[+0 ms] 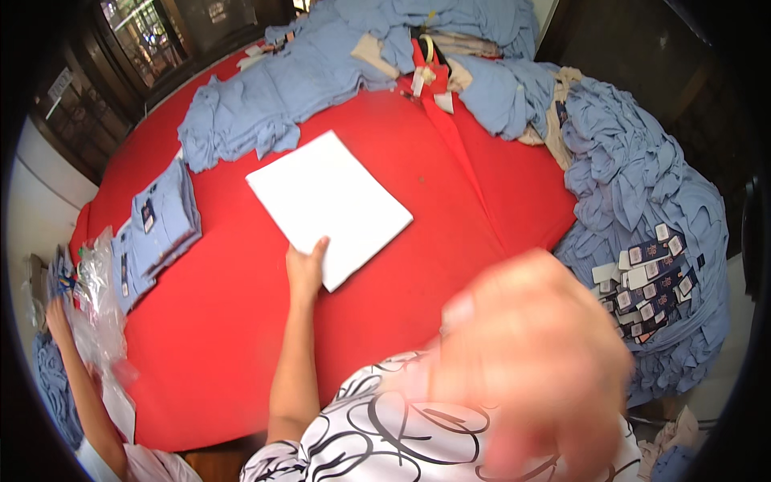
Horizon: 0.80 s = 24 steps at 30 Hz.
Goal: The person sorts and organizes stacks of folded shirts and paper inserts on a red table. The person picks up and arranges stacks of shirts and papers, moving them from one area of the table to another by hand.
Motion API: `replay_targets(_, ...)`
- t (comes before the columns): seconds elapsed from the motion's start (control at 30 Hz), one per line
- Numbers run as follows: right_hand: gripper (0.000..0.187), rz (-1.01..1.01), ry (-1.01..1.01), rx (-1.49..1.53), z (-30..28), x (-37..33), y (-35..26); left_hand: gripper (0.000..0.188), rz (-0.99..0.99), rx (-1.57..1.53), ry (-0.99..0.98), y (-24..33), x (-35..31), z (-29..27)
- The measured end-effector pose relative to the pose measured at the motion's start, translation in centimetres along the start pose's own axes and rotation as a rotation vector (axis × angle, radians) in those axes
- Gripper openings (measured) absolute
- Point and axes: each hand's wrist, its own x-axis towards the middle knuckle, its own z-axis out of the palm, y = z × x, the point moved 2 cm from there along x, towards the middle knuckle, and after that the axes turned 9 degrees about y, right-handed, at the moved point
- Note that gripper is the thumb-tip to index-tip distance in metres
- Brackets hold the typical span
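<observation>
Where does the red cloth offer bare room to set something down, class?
Bare: red cloth between folded blue clothes and left forearm, and between white sheet and heaped blue garments at right. Crowded: far and right edges, under heaps.

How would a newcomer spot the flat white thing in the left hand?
On the big red cloth surface, look between the folded blue garments at left and the crumpled blue pile at right. The left hand holds a flat white rectangle by its near-left edge. Its plain white face sets it apart from the blue garments.
</observation>
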Motion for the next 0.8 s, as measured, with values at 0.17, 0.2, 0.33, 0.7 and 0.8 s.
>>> replay_targets(0.17,0.028,-0.148,-0.130,0.036,1.5,2.5,-3.5,0.052,-0.194,-0.144,-0.128,0.5,2.0,1.6)
replay_targets(0.2,0.030,-0.150,-0.128,0.025,1.6,2.4,-3.6,0.053,-0.200,-0.118,-0.115,0.2,1.9,1.7)
replay_targets(0.33,0.038,0.011,-0.076,-0.195,3.8,2.9,-4.6,0.052,-0.298,-0.186,-0.131,0.4,1.6,0.7)
replay_targets(0.7,0.026,-0.152,-0.367,0.345,3.8,2.7,-0.3,0.058,-0.245,-0.155,-0.100,-1.8,2.5,0.4)
replay_targets(0.8,0.019,-0.222,0.009,0.269,6.9,1.0,-0.7,0.052,-0.245,-0.227,-0.177,0.3,2.0,0.5)
